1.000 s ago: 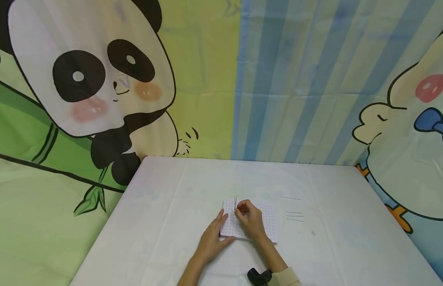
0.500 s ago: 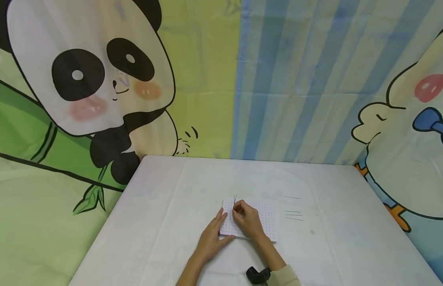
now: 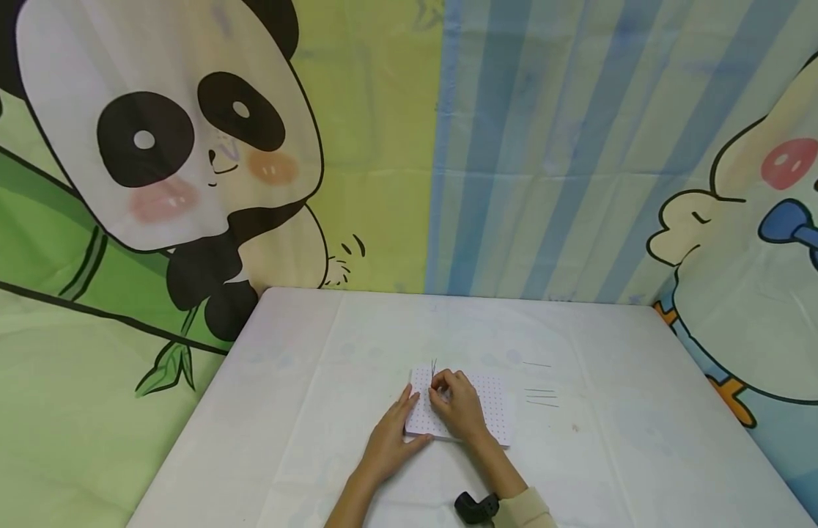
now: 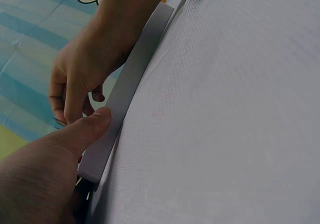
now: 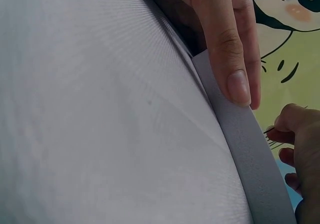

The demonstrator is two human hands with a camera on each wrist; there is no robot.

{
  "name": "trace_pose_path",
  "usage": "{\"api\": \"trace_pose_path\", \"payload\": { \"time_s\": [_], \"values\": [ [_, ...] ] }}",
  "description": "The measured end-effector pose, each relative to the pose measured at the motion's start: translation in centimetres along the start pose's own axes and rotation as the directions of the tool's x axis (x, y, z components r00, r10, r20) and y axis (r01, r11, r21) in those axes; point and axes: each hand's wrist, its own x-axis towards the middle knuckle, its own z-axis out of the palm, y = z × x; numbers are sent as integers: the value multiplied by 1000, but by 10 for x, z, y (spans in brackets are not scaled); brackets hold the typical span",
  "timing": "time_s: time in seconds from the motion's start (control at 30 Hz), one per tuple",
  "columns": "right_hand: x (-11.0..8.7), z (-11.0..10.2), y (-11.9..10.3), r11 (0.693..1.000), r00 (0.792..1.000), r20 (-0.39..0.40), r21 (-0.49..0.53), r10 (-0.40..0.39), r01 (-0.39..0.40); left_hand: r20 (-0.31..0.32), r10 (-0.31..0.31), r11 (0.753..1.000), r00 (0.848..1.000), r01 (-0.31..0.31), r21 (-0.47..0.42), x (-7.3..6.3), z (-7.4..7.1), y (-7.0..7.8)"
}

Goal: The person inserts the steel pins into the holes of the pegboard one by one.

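A white board (image 3: 495, 407) with rows of small dark dots lies flat on the table. My left hand (image 3: 389, 440) rests at its near left corner, fingers straight along the left side. The thumb (image 4: 95, 126) of that hand presses on the front edge in the left wrist view. Over the board's left half, my right hand (image 3: 463, 411) pinches a thin dark needle-like rod (image 5: 271, 130) between thumb and forefinger. Thin dark rods (image 3: 434, 368) stick up just beyond those fingertips. The lower end of the pinched rod is hidden by the fingers.
Several more thin dark rods (image 3: 542, 397) lie on the white table (image 3: 330, 469) to the right of the board. A cloth backdrop (image 3: 369, 147) with cartoon animals hangs behind the table. On my right wrist sits a black camera (image 3: 476, 508).
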Motion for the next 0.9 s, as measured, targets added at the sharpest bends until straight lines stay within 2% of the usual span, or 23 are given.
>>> {"api": "trace_pose_path", "payload": {
  "time_s": [0.2,0.53,0.7,0.9],
  "values": [
    [1,-1,-1,1000,1000,-3,11,-13,14,1,-1,1000,1000,1,6,0,0,0],
    [-6,-8,2,982,992,86,157,87,-100,1,2,1000,1000,-2,-8,-2,3,0],
    [-13,-24,6,971,987,107,197,116,-136,-19,17,1000,1000,-17,16,-2,4,0],
    [-18,-55,27,949,965,96,179,245,-259,-11,-11,1000,1000,11,20,-2,0,3]
  ]
}}
